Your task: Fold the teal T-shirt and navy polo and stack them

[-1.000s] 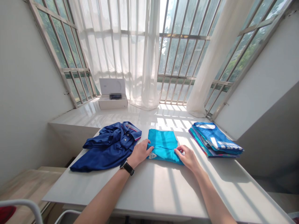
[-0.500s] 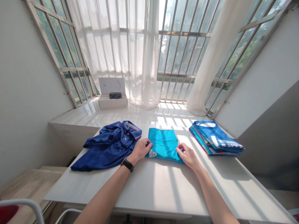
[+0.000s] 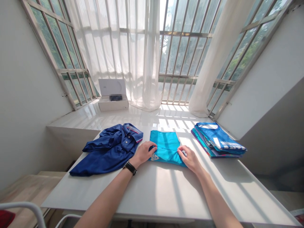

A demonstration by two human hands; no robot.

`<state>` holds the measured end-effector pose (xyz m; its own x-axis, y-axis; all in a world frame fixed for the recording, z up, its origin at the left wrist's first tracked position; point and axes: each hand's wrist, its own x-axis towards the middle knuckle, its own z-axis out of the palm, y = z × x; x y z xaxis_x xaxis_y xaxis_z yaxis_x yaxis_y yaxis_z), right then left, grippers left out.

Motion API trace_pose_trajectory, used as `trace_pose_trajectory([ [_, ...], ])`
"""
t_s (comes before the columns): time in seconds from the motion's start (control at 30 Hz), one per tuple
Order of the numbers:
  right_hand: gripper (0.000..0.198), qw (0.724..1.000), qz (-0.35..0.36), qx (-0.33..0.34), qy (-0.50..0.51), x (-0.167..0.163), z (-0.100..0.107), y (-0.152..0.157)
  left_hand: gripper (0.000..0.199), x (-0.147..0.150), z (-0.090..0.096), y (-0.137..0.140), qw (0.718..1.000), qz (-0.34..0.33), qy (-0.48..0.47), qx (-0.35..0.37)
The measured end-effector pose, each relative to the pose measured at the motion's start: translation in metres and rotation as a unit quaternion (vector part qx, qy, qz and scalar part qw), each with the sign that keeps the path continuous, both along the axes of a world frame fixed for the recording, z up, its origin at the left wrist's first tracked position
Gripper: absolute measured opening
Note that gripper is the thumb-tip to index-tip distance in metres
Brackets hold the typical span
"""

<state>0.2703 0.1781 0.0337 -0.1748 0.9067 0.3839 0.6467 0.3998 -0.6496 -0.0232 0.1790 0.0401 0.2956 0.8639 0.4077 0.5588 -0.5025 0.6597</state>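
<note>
A turquoise shirt (image 3: 165, 139) lies folded into a rough rectangle on the white table (image 3: 142, 196), a white triangle logo near its front left corner. My left hand (image 3: 145, 152), with a black watch band at the wrist, pinches the shirt's left edge. On the opposite side my right hand (image 3: 188, 156) has its thumb and fingers closed on the right edge. A crease runs across the cloth between both hands. Just left of my left hand spreads a navy polo shirt (image 3: 106, 155), unfolded and rumpled, its collar toward the window.
At the right back of the table sits a stack of folded shirts (image 3: 219, 139), a blue one on top. An open white box (image 3: 113, 105) stands on the window ledge at the back left. White curtains (image 3: 140, 63) hang before barred windows. A white chair frame (image 3: 28, 207) is at the lower left.
Both hands have shifted slightly along the turquoise shirt's edges, the left one a little inward over the cloth. The whole view has drifted slightly; the polo shirt and stack look unchanged.
</note>
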Motion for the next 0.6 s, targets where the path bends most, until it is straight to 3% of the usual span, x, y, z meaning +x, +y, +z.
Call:
trace_pose_trajectory([
  [0.37,0.028,0.999,-0.002,-0.036,-0.002,-0.0050,-0.0010,-0.0013,0.012,0.0016,0.0015,0.0007,0.994,-0.081,-0.042,0.067],
  [0.6,0.026,1.000,-0.002,-0.023,-0.021,-0.0060,0.0011,-0.0036,0.008,0.0025,0.0045,-0.0035,0.997,-0.065,-0.033,0.033],
])
